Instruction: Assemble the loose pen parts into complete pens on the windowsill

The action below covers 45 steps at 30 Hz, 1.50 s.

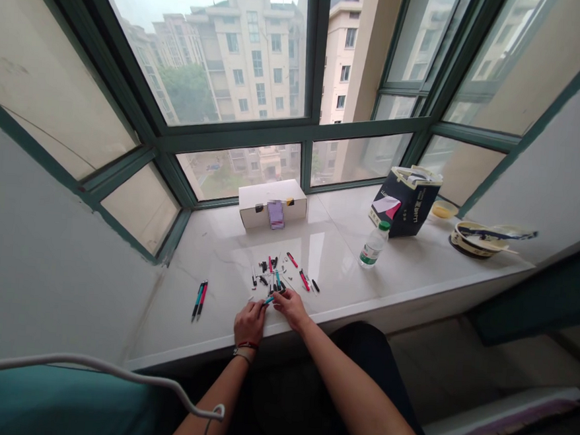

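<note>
My left hand [249, 322] and my right hand [289, 307] meet near the front edge of the sill. Between their fingers is a teal pen barrel [269, 300], gripped from both sides; its ends are partly hidden. Just beyond the hands lies a loose pile of pen parts [264, 280]: black grips, clips, thin refills and coloured barrels. To the right of the pile are red pen barrels, one [292, 259] farther back and another [304, 280] nearer, beside a black piece [316, 285]. Off to the left, a teal pen [197, 301] and a red pen [202, 300] lie side by side.
A white box [272, 204] with a purple packet [275, 214] against it stands by the window. On the right are a green-capped bottle [373, 245], a dark paper bag [406, 202], a yellow-filled bowl [444, 210] and a food bowl [477, 241]. A white cable [91, 360] crosses the lower left.
</note>
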Tool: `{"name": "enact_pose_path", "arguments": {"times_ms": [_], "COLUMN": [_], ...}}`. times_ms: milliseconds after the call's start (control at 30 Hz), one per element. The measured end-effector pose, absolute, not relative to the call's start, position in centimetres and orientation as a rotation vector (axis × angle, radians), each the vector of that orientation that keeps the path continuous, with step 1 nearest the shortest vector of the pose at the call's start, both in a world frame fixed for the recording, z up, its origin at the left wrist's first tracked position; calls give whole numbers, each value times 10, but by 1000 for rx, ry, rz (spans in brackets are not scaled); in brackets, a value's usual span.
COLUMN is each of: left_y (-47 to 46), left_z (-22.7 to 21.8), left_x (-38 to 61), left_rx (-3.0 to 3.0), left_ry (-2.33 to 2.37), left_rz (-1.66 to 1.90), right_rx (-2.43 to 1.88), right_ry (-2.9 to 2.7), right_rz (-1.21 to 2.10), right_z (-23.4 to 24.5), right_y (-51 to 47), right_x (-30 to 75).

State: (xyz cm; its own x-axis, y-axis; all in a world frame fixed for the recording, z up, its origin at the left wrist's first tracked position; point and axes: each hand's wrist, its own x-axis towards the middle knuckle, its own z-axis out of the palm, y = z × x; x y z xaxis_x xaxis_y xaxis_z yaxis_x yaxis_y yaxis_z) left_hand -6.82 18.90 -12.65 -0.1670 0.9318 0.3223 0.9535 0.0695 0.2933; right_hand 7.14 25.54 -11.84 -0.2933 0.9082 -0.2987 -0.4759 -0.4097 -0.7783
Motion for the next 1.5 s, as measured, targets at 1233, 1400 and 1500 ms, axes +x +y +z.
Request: {"name": "enact_pose_path", "arguments": {"times_ms": [1233,1400,1500], "left_y": [188,188,188], "left_z": [-128,-128,-126], "left_x": [-69,-68,-68], "left_rx": [-1996,-1989,-1990], "left_ry": [-2274,-2277,-2272], "left_rz": [-669,-671,-673], "right_rx": [-909,-848,-891], "right_ry": [-638,-665,-677], "right_rz": [1894,1930,1882], "right_z": [-115,-117,-123], "right_y": [255,255,255], "right_x": [75,76,74]}}
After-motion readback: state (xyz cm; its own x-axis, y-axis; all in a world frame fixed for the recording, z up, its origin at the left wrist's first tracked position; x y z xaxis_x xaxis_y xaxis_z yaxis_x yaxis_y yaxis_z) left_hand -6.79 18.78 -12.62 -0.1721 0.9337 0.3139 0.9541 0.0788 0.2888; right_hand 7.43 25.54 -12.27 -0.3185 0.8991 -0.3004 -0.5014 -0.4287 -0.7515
